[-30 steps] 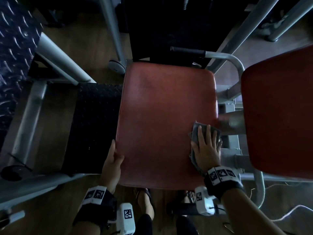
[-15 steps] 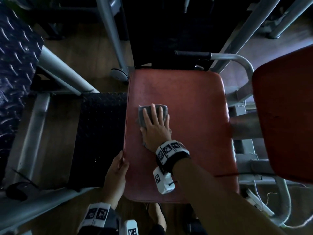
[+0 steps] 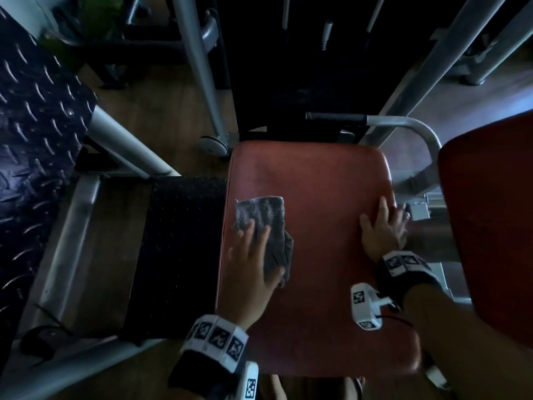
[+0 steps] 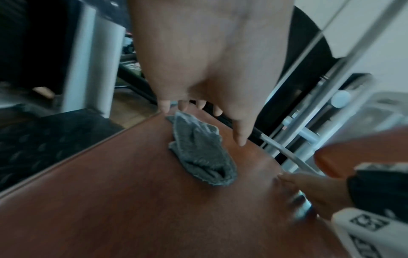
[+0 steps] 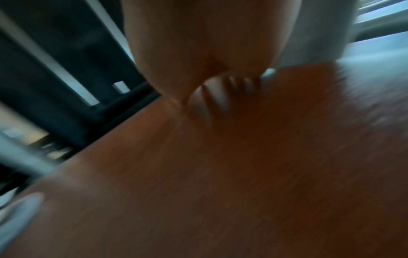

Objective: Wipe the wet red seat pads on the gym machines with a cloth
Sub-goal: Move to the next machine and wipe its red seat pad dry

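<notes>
Gym: padded red machine seat

I see the seat pad at centre, with the cloth lying on its left half, near the left edge. My left hand rests flat on the cloth's near part. My right hand lies at the pad's right edge. A second pad stands right of it, apart. A tread plate lies just left of the pad, a handle bar behind.
</notes>
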The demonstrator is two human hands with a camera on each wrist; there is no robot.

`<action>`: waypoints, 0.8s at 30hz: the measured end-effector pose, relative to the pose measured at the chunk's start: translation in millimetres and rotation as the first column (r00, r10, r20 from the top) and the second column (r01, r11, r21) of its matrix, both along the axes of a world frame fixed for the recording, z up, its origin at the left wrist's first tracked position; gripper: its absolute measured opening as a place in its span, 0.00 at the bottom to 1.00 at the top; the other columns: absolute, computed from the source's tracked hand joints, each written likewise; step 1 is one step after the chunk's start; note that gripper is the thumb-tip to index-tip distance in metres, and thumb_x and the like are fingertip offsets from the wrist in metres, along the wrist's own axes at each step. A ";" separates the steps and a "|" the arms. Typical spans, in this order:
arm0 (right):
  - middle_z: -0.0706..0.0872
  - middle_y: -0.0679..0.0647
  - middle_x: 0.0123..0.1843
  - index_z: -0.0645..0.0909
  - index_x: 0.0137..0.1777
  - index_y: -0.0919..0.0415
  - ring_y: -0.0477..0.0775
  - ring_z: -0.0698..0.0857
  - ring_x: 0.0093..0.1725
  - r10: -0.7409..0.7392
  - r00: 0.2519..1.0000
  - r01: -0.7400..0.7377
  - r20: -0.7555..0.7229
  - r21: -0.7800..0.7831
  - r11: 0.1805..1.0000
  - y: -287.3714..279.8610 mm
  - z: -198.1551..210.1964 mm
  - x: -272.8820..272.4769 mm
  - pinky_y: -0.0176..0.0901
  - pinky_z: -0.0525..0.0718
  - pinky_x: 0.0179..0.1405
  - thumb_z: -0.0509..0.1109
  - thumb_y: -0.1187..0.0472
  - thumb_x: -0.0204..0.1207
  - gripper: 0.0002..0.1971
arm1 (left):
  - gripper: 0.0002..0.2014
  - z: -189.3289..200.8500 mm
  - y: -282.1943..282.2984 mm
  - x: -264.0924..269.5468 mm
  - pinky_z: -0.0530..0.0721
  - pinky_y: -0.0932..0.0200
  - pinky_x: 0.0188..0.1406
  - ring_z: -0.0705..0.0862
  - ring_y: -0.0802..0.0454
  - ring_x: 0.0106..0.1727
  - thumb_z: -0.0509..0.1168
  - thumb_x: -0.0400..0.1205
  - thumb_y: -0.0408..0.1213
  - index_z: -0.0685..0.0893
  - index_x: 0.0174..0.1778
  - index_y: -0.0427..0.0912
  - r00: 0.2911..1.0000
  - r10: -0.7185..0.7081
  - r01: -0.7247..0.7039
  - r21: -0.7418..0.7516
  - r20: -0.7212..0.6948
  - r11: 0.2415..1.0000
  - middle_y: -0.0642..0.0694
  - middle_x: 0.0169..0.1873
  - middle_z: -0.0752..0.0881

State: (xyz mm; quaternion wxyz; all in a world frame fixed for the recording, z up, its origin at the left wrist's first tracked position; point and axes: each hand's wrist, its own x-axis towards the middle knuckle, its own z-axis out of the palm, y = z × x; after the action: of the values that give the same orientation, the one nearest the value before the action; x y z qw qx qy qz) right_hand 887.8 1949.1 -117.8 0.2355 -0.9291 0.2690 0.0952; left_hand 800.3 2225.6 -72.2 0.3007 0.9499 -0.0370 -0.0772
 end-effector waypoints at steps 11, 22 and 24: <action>0.34 0.57 0.87 0.40 0.84 0.34 0.61 0.39 0.85 -0.002 0.986 0.021 -0.165 0.110 0.994 -11.1 -2.6 2.7 0.63 0.41 0.82 0.55 0.43 0.85 0.34 | 0.42 -41.8 -17.8 33.0 0.53 0.37 0.84 0.39 0.40 0.87 0.44 0.83 0.65 0.44 0.88 0.42 0.981 -0.155 0.186 0.348 -0.113 0.919 0.41 0.87 0.39; 0.32 0.54 0.86 0.37 0.83 0.31 0.59 0.37 0.84 0.008 0.983 0.024 -0.181 0.173 0.985 -11.9 -3.1 8.6 0.69 0.42 0.80 0.46 0.30 0.68 0.42 | 0.40 -48.1 11.9 167.9 0.74 0.35 0.73 0.66 0.33 0.80 0.56 0.82 0.62 0.61 0.86 0.42 0.991 0.133 -0.127 0.307 0.001 0.943 0.35 0.84 0.60; 0.34 0.55 0.86 0.38 0.83 0.32 0.61 0.38 0.85 0.008 0.986 0.016 -0.168 0.144 0.989 -13.2 -6.1 8.4 0.70 0.44 0.80 0.46 0.29 0.68 0.42 | 0.40 -51.4 19.2 194.4 0.75 0.36 0.71 0.68 0.32 0.78 0.63 0.82 0.58 0.58 0.86 0.43 0.974 0.221 -0.206 0.212 -0.046 0.955 0.35 0.83 0.61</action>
State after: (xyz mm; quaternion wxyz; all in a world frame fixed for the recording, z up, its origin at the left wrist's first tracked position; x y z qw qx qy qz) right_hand 896.2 1936.0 -123.9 0.2792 -0.8975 0.2821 0.1921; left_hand 994.7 2244.8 -123.6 0.2083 0.9711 0.0844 -0.0805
